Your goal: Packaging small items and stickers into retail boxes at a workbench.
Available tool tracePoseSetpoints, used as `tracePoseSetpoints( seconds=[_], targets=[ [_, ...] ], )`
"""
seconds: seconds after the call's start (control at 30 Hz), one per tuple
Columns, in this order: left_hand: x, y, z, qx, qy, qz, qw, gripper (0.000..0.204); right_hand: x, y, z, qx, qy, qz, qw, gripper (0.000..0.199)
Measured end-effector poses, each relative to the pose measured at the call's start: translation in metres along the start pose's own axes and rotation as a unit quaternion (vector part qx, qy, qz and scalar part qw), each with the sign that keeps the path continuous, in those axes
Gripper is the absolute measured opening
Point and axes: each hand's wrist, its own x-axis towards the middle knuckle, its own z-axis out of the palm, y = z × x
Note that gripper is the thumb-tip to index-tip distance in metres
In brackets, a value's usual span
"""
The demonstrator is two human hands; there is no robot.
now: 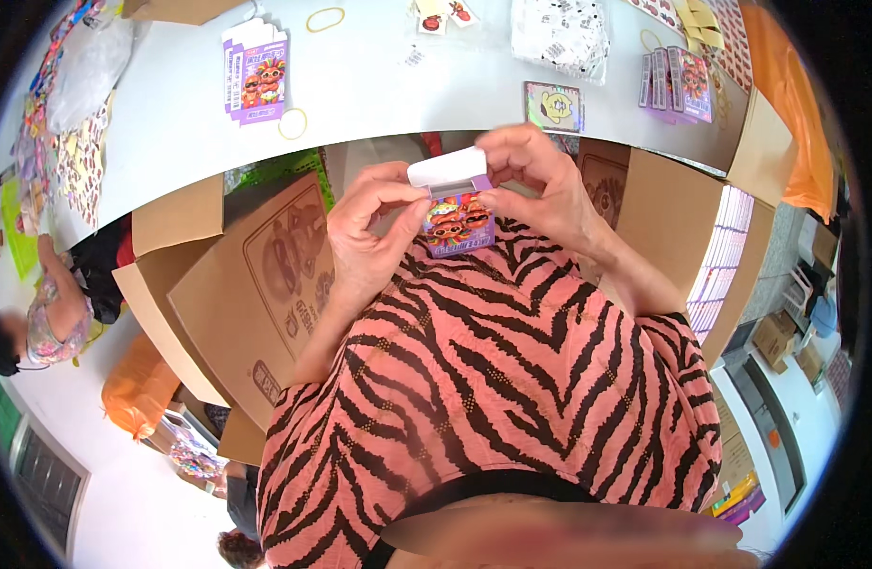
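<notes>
Between my two hands is a small purple printed box [460, 224] with colourful cartoon figures on its front. Its white top flap [447, 169] stands up, and the box's mouth shows just below the flap. My left hand [371, 223] pinches the box's left upper edge between thumb and fingers. On the other side my right hand [540, 185] grips the right upper edge, its thumb on the front and its fingers up beside the flap. What lies inside the box cannot be made out.
On the white table [379, 85] lie flat purple boxes [257, 78], a stack of filled-looking boxes [678, 83], a cartoon card [554, 106], a clear bag of packets [561, 33] and rubber bands [293, 123]. Cardboard cartons [265, 275] flank me. Another person [52, 313] is at far left.
</notes>
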Motion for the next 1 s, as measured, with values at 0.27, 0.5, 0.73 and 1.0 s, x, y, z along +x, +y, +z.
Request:
tracePoseSetpoints(
  seconds=[0.27,0.5,0.73,1.0],
  targets=[
    [0.009,0.007,-0.005,0.019,-0.057,-0.003,0.998,0.024,0.004,0.004,-0.01,-0.012,-0.059,-0.027,0.998,0.028],
    [0.014,0.012,-0.012,0.013,-0.085,0.004,0.996,0.025,0.003,-0.004,-0.009,-0.087,-0.058,-0.079,0.991,0.017],
    [0.025,0.024,-0.013,0.028,-0.121,-0.075,0.989,0.018,0.007,-0.023,-0.008,-0.09,-0.045,0.029,0.995,0.015],
    [0.032,0.026,-0.011,-0.052,-0.136,-0.173,0.974,0.013,0.01,-0.032,-0.006,-0.101,-0.034,0.048,0.993,0.013]
  ],
)
